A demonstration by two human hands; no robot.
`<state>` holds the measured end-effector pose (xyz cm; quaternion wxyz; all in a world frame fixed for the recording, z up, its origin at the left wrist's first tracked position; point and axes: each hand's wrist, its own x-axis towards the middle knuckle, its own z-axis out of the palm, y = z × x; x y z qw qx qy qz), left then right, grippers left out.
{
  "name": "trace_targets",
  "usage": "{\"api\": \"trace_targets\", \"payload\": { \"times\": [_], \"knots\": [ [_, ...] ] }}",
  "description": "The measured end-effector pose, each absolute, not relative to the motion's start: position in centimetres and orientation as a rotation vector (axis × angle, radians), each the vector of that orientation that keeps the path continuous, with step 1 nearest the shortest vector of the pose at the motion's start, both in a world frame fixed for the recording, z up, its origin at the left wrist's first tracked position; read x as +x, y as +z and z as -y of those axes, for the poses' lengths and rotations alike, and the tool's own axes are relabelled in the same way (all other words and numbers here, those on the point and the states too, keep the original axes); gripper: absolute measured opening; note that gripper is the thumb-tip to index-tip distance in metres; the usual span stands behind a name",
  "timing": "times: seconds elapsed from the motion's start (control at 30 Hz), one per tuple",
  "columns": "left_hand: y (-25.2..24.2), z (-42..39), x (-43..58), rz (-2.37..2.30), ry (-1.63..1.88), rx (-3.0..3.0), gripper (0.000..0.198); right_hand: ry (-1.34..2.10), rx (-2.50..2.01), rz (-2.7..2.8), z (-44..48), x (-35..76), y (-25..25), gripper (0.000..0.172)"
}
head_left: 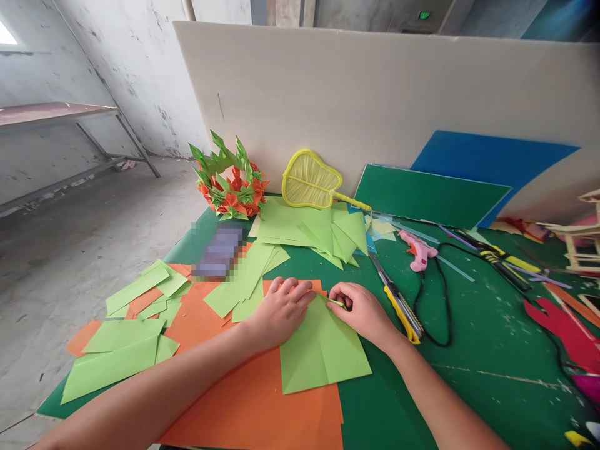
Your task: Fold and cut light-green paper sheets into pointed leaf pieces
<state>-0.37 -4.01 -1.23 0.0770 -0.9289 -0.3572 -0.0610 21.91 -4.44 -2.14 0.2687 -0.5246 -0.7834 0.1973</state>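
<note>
A light green sheet of paper (pixel 323 356) with crease lines lies over orange paper in front of me. My left hand (pixel 284 306) rests palm down across its far left part, fingers extended and slightly bent. With thumb and curled fingers, my right hand (pixel 359 306) pinches the sheet's far edge, where a small piece is turned up. The tips of the left fingers come close to the right hand. Part of the sheet is hidden under my left hand. Large orange sheets (pixel 262 400) spread beneath the green one and my left forearm.
Green paper strips (pixel 117 362) lie left, folded green paper (pixel 328 234) behind. A papercraft ring (pixel 232 181) and yellow fan (pixel 312 179) stand at the back. Rightward are a utility knife (pixel 398 303), pink glue gun (pixel 419 251) with black cord, and red cutout (pixel 562 331). A white board (pixel 375 94) rises behind.
</note>
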Motion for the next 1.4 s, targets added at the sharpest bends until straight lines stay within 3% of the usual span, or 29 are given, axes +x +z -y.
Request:
{"api": "trace_targets", "payload": {
  "times": [0.37,0.5,1.0,1.17,1.4],
  "knots": [
    [-1.3,3.7,-0.6,1.2,-0.302,-2.852,0.031,0.548,-1.233,2.307,5.0,21.9,-1.4,0.006],
    [-0.8,3.8,-0.5,1.106,-0.246,-2.899,0.026,0.549,-1.166,2.347,5.0,22.1,-1.3,0.024],
    [-1.5,3.6,-0.7,1.104,-0.289,-2.762,0.024,0.591,-1.063,2.375,4.8,22.8,-1.9,0.013],
    [-2.2,3.4,-0.8,1.189,-0.387,-2.749,0.036,0.598,-1.099,2.374,4.8,22.7,-1.7,0.011],
    [-1.8,3.4,-0.6,1.116,-0.336,-2.782,0.022,0.57,-1.139,2.39,4.9,22.6,-1.5,0.01]
  ]
}}
